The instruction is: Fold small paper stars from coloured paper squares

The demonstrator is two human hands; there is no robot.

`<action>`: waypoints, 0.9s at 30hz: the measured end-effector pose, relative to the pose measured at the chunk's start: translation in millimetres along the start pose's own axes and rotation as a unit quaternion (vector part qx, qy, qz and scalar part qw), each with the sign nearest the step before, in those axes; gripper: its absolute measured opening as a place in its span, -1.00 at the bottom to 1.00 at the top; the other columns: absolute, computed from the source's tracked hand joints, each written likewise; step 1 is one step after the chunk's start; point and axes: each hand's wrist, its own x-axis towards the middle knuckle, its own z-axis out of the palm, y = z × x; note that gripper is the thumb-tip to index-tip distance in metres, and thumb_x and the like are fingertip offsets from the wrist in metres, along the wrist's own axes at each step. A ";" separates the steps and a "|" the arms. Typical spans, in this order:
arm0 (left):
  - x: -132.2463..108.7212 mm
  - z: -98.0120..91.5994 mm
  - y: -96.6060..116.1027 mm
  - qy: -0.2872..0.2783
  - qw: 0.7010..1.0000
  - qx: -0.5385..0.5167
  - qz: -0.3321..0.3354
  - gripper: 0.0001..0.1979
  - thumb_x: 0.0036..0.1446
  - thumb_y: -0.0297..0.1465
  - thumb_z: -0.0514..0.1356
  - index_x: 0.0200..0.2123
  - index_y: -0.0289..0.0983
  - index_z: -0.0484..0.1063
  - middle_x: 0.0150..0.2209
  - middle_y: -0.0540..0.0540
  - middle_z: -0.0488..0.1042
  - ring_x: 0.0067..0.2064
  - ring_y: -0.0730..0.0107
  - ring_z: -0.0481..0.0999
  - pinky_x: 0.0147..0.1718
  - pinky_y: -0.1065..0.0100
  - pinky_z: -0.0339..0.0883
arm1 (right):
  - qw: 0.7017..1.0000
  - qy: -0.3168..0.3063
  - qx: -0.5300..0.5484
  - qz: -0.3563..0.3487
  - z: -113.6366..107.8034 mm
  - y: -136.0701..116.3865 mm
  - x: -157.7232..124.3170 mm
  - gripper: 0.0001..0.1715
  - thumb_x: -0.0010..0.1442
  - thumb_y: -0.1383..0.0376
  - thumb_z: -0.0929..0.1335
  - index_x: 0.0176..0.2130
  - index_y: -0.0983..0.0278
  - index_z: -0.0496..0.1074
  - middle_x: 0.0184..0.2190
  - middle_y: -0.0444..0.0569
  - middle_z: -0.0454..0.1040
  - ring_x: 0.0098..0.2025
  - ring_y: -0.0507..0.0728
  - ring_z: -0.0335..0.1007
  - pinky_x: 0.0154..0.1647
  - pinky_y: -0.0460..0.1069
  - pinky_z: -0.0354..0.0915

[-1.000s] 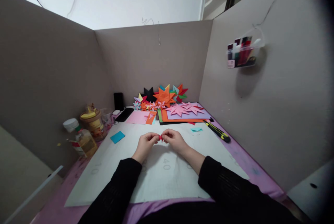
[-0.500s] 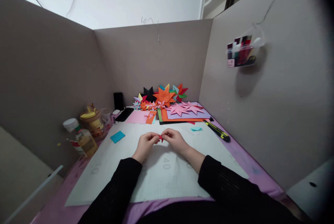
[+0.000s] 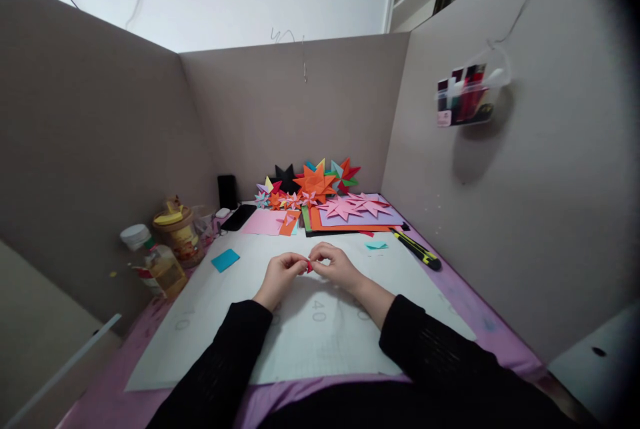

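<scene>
Red piece point(image 3: 309, 267), probably paper, between fingers point(image 3: 296, 260).

Small red paper piece point(image 3: 309, 267), mostly hidden, pinched between fingers point(image 3: 295, 259); folds too small to tell.

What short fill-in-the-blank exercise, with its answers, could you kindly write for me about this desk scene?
1. The left hand and the right hand pinch a small paper piece coloured ____.
2. The flat paper sheet on the white mat, to the left of both hands, is coloured ____.
3. The two large stars lying on the lilac sheet are coloured ____.
4. The cutter at the right is coloured black and ____.

Missing words: red; blue; pink; yellow.
</scene>
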 end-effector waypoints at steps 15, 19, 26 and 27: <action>0.5 -1.9 4.6 -0.048 0.999 0.009 -0.021 -0.77 -0.03 -0.28 0.18 -0.39 -0.34 0.49 -0.44 -0.12 0.51 -0.41 0.39 0.43 -0.43 0.42 0.27 | 0.996 0.004 0.060 0.068 3.4 8.6 -1.8 -0.96 0.01 0.36 0.33 -0.41 0.27 0.36 -0.45 -0.13 0.38 -0.38 0.03 0.32 -0.36 -0.07 0.25; 0.8 -2.2 3.8 -0.067 0.997 0.014 -0.022 -0.75 -0.04 -0.26 0.19 -0.41 -0.35 0.49 -0.47 -0.11 0.50 -0.45 0.42 0.40 -0.45 0.43 0.24 | 0.993 -0.009 0.078 0.090 5.0 8.7 -1.2 -0.96 -0.01 0.36 0.33 -0.42 0.28 0.34 -0.47 -0.15 0.36 -0.40 0.03 0.31 -0.37 -0.07 0.24; 4.4 -4.9 2.1 0.062 0.996 -0.036 -0.050 -0.72 -0.04 -0.21 0.17 -0.40 -0.33 0.46 -0.43 -0.10 0.48 -0.39 0.41 0.41 -0.46 0.46 0.21 | 0.993 0.079 0.044 0.074 6.7 5.9 -2.1 -0.94 0.02 0.35 0.30 -0.38 0.26 0.35 -0.35 -0.09 0.34 -0.28 0.06 0.30 -0.33 -0.06 0.25; 4.7 -4.8 1.5 0.075 0.995 -0.038 -0.049 -0.72 -0.05 -0.20 0.17 -0.40 -0.33 0.46 -0.43 -0.09 0.48 -0.39 0.42 0.41 -0.47 0.46 0.20 | 0.994 0.080 0.032 0.064 8.5 5.2 -3.0 -0.94 0.01 0.35 0.31 -0.38 0.25 0.35 -0.32 -0.08 0.32 -0.25 0.07 0.29 -0.33 -0.06 0.25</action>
